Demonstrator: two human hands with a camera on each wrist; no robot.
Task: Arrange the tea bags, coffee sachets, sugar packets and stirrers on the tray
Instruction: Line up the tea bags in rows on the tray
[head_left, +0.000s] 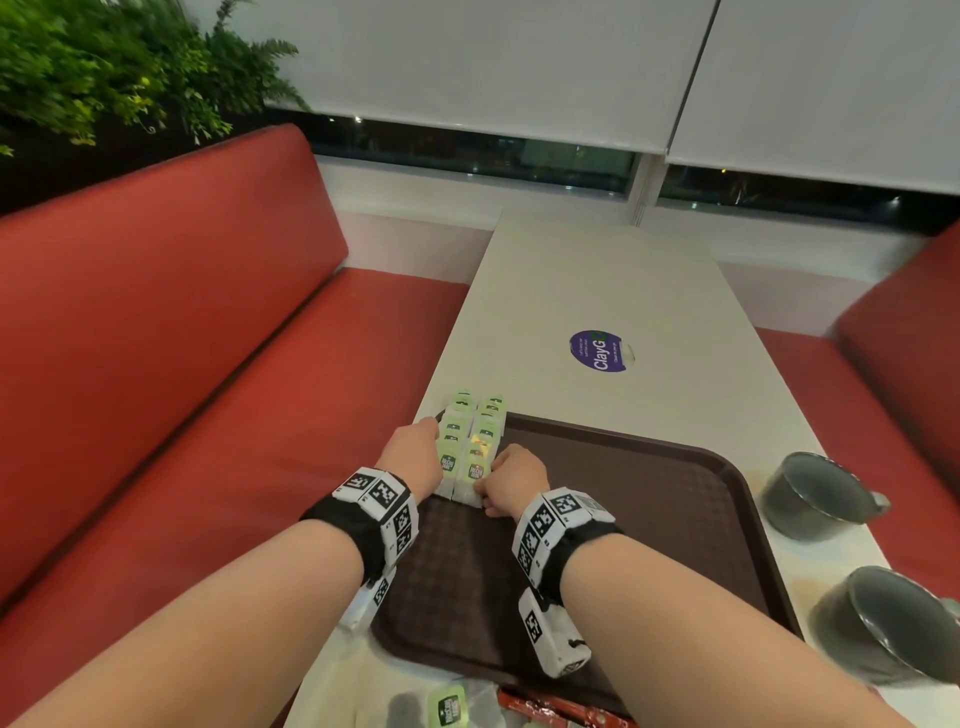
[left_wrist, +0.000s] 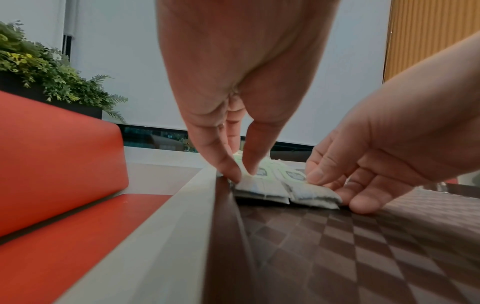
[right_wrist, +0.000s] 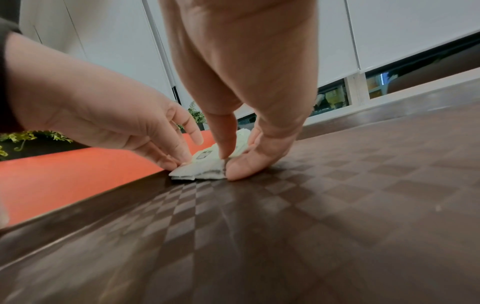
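Two rows of green-tagged tea bags (head_left: 470, 441) lie overlapping at the far left corner of the brown tray (head_left: 649, 499). My left hand (head_left: 415, 452) sets straight fingertips (left_wrist: 233, 174) against the outer edge of the left row, by the tray rim. My right hand (head_left: 511, 480) is at the near end of the right row. Its index finger (right_wrist: 223, 148) presses on the nearest tea bag (right_wrist: 205, 166) and its thumb lies on the tray against that bag's side, pinching its corner. The left wrist view shows both near tea bags (left_wrist: 272, 189) side by side.
Two grey cups (head_left: 815, 493) (head_left: 883, 623) stand on the white table (head_left: 597, 291) right of the tray. A loose tea bag (head_left: 449, 709) and a red sachet (head_left: 550, 709) lie at the near table edge. Red bench seats (head_left: 208, 364) flank the table.
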